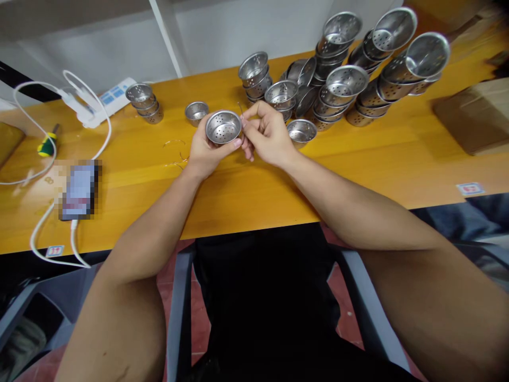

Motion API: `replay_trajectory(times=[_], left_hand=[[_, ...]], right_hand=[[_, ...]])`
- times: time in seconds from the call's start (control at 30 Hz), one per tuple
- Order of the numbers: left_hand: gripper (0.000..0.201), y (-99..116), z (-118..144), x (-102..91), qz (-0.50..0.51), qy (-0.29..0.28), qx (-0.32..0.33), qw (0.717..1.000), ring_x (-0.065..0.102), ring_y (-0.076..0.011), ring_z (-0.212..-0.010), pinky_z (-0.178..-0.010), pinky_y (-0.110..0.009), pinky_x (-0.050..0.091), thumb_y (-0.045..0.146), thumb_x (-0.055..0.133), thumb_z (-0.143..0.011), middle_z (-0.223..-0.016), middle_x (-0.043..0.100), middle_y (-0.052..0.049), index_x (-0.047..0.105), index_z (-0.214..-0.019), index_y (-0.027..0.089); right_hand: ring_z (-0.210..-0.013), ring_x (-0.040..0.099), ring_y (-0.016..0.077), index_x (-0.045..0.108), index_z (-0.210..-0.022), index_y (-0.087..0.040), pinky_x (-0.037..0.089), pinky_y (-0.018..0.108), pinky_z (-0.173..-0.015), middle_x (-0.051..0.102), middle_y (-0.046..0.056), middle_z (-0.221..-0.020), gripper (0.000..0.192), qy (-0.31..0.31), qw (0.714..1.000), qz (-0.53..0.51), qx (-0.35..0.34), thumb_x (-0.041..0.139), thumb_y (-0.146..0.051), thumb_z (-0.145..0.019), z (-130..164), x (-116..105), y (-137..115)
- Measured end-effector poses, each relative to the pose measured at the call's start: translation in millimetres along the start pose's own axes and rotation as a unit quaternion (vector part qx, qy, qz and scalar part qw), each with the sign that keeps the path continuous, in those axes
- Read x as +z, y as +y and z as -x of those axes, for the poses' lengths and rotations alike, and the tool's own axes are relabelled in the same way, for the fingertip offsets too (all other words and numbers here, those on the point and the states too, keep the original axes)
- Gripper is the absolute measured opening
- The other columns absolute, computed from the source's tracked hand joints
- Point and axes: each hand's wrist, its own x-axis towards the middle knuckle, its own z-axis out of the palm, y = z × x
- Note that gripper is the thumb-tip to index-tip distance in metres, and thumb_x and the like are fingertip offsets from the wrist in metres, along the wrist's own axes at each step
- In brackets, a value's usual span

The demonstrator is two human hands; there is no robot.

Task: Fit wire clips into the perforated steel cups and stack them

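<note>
Head view: left hand (207, 151) cups a perforated steel cup (223, 127); right hand (268, 135) pinches a thin wire (240, 110) at its rim.
Around cup: stacked cups (345, 74) behind-right, 1 single cup (301, 131) right, wire loops (175, 143) left.

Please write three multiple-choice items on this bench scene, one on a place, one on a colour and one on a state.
1. Where does the screwdriver lie?
A. far left of the table
B. among the stacked cups
C. on the cardboard box

2. What colour is the table?
A. white
B. yellow-orange
C. grey

3. How is the perforated metal cup held?
A. lying alone on the table
B. stacked on the others
C. in the left hand, the right hand pinching a thin wire at its rim

Answers: 1 A, it lies by the white cable; 2 B, the wood top shows it; 3 C, both hands meet at the cup.
</note>
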Motion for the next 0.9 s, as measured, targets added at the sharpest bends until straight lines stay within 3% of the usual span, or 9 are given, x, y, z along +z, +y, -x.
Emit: replay_trajectory(times=[0.13,0.23,0.4,0.53,0.9], left_hand=[[0.121,-10.5,-3.9,-5.6,-0.019,-0.003,0.006,1.000,0.086,-0.0438,-0.155,-0.136,-0.062,0.071,0.098,0.120,-0.070,-0.153,0.084,-0.013,0.070,-0.160,0.033],[0.115,-6.2,-2.3,-5.2,-0.037,-0.006,0.000,0.999,0.084,-0.0444,-0.158,-0.137,-0.063,0.071,0.100,0.117,-0.073,-0.150,0.083,-0.012,0.072,-0.155,0.032],[0.108,17.2,5.0,3.6,-0.064,-0.022,-0.037,0.997,0.088,-0.0407,-0.146,-0.131,-0.061,0.074,0.105,0.111,-0.077,-0.138,0.086,-0.011,0.076,-0.146,0.029],[0.114,25.3,7.6,7.3,-0.078,-0.013,-0.040,0.996,0.089,-0.0395,-0.143,-0.129,-0.059,0.074,0.106,0.112,-0.073,-0.144,0.086,-0.013,0.074,-0.147,0.029],[0.104,4.6,14.0,-0.2,-0.119,-0.048,0.015,0.992,0.085,-0.0394,-0.144,-0.129,-0.060,0.071,0.102,0.104,-0.090,-0.145,0.080,-0.012,0.067,-0.157,0.031]], right_hand=[[-0.052,0.056,0.0156,0.064,-0.136,-0.035,0.049,0.031,-0.047,0.066,-0.007,-0.074,0.065,0.033,0.997,0.049,-0.045,0.081,-0.095,-0.119,-6.7,-14.5,3.4],[-0.057,0.056,0.0198,0.070,-0.143,-0.035,0.052,0.035,-0.053,0.061,-0.006,-0.073,0.065,0.056,0.990,0.102,-0.082,0.079,-0.095,-0.120,-10.7,-26.3,0.7],[-0.075,0.064,0.0256,0.084,-0.130,-0.032,0.064,0.041,-0.069,0.069,0.002,-0.086,0.052,0.036,0.977,0.179,-0.107,0.087,-0.082,-0.120,-12.2,-31.6,-2.4],[-0.078,0.065,0.0244,0.089,-0.123,-0.028,0.065,0.040,-0.075,0.072,0.002,-0.086,0.036,0.007,0.976,0.198,-0.093,0.095,-0.063,-0.119,-9.9,-30.7,-1.9],[-0.081,0.073,0.0246,0.096,-0.126,-0.022,0.071,0.041,-0.081,0.082,0.004,-0.090,0.024,0.005,0.964,0.251,-0.092,0.090,-0.045,-0.121,-8.1,-31.3,1.1]])
